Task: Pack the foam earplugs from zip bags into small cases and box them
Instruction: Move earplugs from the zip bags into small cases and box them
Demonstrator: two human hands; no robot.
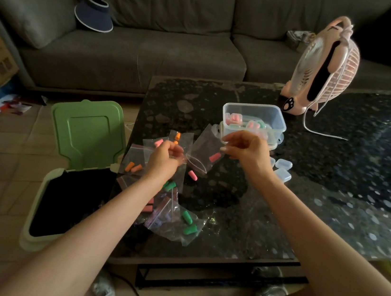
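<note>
Both hands work over the left part of the dark, speckled bench (333,190), holding one clear zip bag (203,146) between them. The left hand (165,160) has its grip closed: the fingers curl in on the bag's lower edge, by the red zip strip, where the mouth gapes open toward the bench. The right hand (247,149) is raised a little higher, its grip a pinch of thumb and fingertips on the bag's upper right edge. One pink earplug (214,157) sits inside the held bag, low near the mouth. A second pink earplug (192,175) lies loose on the bench just below the opening.

More bags lie scattered around and under the left forearm: one with orange plugs (133,167), one with green plugs (188,225), and others partly hidden. Behind the right hand stands a clear box (254,106), lid off, with several filled cases (235,118) inside. A few empty small cases (283,170) rest on the bench just right of the right wrist.

Off the bench's left edge a green bin (87,133) stands with its lid tipped up. A pink fan (327,63) stands at the far edge, and a dark visor (94,14) lies on the grey sofa (152,50) beyond.
</note>
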